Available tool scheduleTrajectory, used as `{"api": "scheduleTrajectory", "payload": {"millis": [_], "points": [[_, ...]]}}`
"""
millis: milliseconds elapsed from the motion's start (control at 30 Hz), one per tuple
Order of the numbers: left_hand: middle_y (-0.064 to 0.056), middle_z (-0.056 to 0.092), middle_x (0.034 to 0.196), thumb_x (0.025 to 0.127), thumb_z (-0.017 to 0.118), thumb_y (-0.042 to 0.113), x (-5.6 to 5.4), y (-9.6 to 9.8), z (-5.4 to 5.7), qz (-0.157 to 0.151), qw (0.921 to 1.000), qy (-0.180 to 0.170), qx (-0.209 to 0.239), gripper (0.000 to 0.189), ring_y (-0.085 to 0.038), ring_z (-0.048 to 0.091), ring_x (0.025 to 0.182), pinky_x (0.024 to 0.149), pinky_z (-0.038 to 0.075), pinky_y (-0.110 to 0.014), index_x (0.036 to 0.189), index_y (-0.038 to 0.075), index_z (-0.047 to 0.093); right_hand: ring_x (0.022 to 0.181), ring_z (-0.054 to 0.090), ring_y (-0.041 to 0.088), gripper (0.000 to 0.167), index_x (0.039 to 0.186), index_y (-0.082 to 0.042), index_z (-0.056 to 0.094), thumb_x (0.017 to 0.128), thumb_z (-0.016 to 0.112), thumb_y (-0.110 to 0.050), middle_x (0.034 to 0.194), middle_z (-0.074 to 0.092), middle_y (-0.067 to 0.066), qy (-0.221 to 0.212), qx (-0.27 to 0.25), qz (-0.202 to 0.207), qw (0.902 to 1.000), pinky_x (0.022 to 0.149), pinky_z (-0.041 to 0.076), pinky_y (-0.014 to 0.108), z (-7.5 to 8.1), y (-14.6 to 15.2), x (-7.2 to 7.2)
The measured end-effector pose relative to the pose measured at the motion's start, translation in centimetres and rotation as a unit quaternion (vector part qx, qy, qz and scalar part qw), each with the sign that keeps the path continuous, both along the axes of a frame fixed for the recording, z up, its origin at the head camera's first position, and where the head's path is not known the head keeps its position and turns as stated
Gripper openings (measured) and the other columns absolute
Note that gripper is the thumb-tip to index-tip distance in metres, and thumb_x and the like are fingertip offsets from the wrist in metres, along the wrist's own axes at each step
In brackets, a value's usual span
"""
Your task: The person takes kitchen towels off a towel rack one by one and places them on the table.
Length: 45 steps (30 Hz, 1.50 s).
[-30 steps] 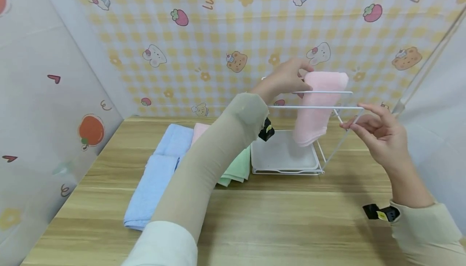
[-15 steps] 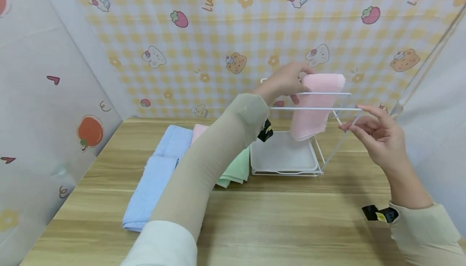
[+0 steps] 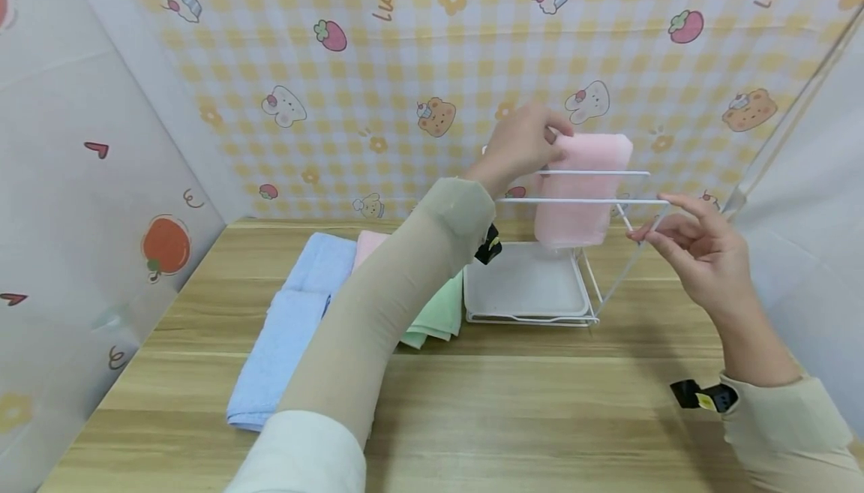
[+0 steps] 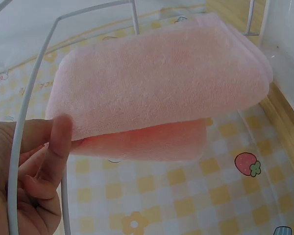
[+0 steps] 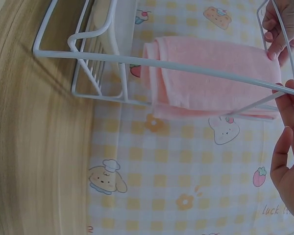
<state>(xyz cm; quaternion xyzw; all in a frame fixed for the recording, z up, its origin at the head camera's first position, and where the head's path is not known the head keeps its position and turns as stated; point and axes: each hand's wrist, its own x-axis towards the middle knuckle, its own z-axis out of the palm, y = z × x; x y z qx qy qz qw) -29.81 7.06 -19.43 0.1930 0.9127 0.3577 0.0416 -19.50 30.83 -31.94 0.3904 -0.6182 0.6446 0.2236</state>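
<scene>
A folded pink towel (image 3: 574, 223) hangs over the back top bar of a white wire rack (image 3: 580, 200). My left hand (image 3: 523, 140) pinches the towel's upper left edge between thumb and fingers. In the left wrist view the towel (image 4: 161, 78) drapes with one layer on either side of the bar, beside the thumb. My right hand (image 3: 709, 253) holds the rack's upper right corner with thumb and fingertips. The right wrist view shows the towel (image 5: 210, 73) inside the rack's frame, its folded layers lying at the lower end. A white tray (image 3: 526, 283) sits in the rack's base.
Left of the rack, folded blue towels (image 3: 283, 358) lie on the wooden table (image 3: 540, 418). A green towel (image 3: 439, 317) and another pink towel (image 3: 368, 244) are partly hidden under my left forearm. A patterned cloth wall (image 3: 378, 73) stands behind the rack.
The hanging pink towel has shifted slightly left along the bar, and its lower end has risen and straightened. My left hand moved left with it; my right hand stayed on the rack corner.
</scene>
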Motion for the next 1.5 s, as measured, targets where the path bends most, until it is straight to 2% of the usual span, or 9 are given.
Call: {"api": "scheduleTrajectory", "payload": {"millis": [67, 233, 400, 633, 733, 867, 967, 1200, 1500], "points": [[0.006, 0.072, 0.116, 0.092, 0.072, 0.016, -0.03, 0.02, 0.01, 0.002, 0.9999, 0.001, 0.012, 0.034, -0.007, 0.068, 0.090, 0.078, 0.052, -0.019, 0.123, 0.028, 0.070, 0.091, 0.075, 0.017, 0.048, 0.134, 0.015, 0.046, 0.088, 0.054, 0.024, 0.091, 0.075, 0.011, 0.000, 0.002, -0.006, 1.0000, 0.083, 0.057, 0.019, 0.02, 0.04, 0.03], [0.006, 0.073, 0.114, 0.092, 0.072, 0.014, -0.07, 0.06, 0.02, 0.007, 0.9984, -0.009, 0.056, 0.031, -0.010, 0.069, 0.075, 0.070, 0.054, -0.018, 0.120, 0.027, 0.072, 0.089, 0.074, 0.015, 0.046, 0.133, 0.016, 0.047, 0.088, 0.056, 0.022, 0.090, 0.075, 0.010, 0.008, 0.005, -0.017, 0.9998, 0.081, 0.056, 0.017, 0.15, 0.08, 0.08], [0.008, 0.073, 0.111, 0.091, 0.073, 0.015, -0.02, 0.20, 0.14, 0.010, 0.9976, -0.001, 0.068, 0.030, -0.010, 0.069, 0.070, 0.066, 0.053, -0.016, 0.117, 0.029, 0.074, 0.089, 0.074, 0.015, 0.045, 0.132, 0.016, 0.047, 0.088, 0.057, 0.021, 0.090, 0.075, 0.010, 0.016, 0.005, -0.017, 0.9997, 0.079, 0.056, 0.016, 0.32, 0.09, 0.18], [0.006, 0.074, 0.112, 0.090, 0.074, 0.013, 0.04, 0.21, 0.21, 0.001, 0.9952, -0.011, 0.098, 0.031, -0.005, 0.070, 0.088, 0.073, 0.054, -0.013, 0.118, 0.025, 0.073, 0.090, 0.074, 0.016, 0.046, 0.132, 0.016, 0.047, 0.088, 0.057, 0.021, 0.088, 0.074, 0.011, 0.015, 0.002, -0.013, 0.9998, 0.081, 0.057, 0.017, 0.44, 0.16, 0.30], [0.005, 0.074, 0.114, 0.089, 0.075, 0.011, 0.06, 0.16, 0.21, 0.002, 0.9922, -0.018, 0.123, 0.034, -0.003, 0.070, 0.094, 0.076, 0.054, -0.012, 0.120, 0.024, 0.073, 0.090, 0.074, 0.014, 0.046, 0.132, 0.016, 0.046, 0.088, 0.058, 0.020, 0.088, 0.074, 0.008, 0.019, 0.017, -0.032, 0.9992, 0.081, 0.056, 0.015, 0.42, 0.28, 0.35], [0.004, 0.074, 0.115, 0.089, 0.075, 0.010, 0.04, 0.18, 0.17, 0.001, 0.9880, -0.025, 0.152, 0.034, -0.003, 0.071, 0.089, 0.075, 0.055, -0.012, 0.120, 0.022, 0.073, 0.089, 0.073, 0.008, 0.046, 0.133, 0.015, 0.045, 0.089, 0.059, 0.017, 0.089, 0.075, 0.002, 0.027, 0.052, -0.076, 0.9954, 0.079, 0.054, 0.012, 0.44, 0.46, 0.52], [0.003, 0.075, 0.114, 0.089, 0.075, 0.011, -0.07, 0.12, 0.16, -0.005, 0.9873, -0.020, 0.157, 0.032, -0.003, 0.072, 0.084, 0.076, 0.054, -0.011, 0.119, 0.021, 0.073, 0.089, 0.073, 0.007, 0.046, 0.133, 0.014, 0.045, 0.089, 0.059, 0.017, 0.090, 0.076, 0.000, 0.031, 0.062, -0.091, 0.9934, 0.080, 0.054, 0.011, 0.47, 0.46, 0.57], [0.003, 0.075, 0.115, 0.086, 0.078, 0.014, -0.17, -0.16, 0.22, -0.017, 0.9838, -0.010, 0.178, 0.032, 0.000, 0.071, 0.093, 0.080, 0.053, -0.009, 0.117, 0.020, 0.074, 0.088, 0.073, 0.004, 0.044, 0.130, 0.016, 0.045, 0.090, 0.063, 0.010, 0.092, 0.077, -0.003, 0.060, 0.079, -0.118, 0.9881, 0.078, 0.053, 0.010, 0.31, 0.31, 0.30], [0.005, 0.071, 0.124, 0.085, 0.079, 0.014, 0.44, -0.30, 0.28, -0.034, 0.9794, 0.004, 0.199, 0.033, 0.000, 0.070, 0.099, 0.081, 0.053, -0.009, 0.117, 0.018, 0.074, 0.091, 0.073, 0.007, 0.045, 0.131, 0.017, 0.040, 0.093, 0.061, 0.006, 0.091, 0.076, -0.002, 0.072, 0.081, -0.090, 0.9901, 0.083, 0.053, 0.012, 0.13, 0.42, 0.13]]}}
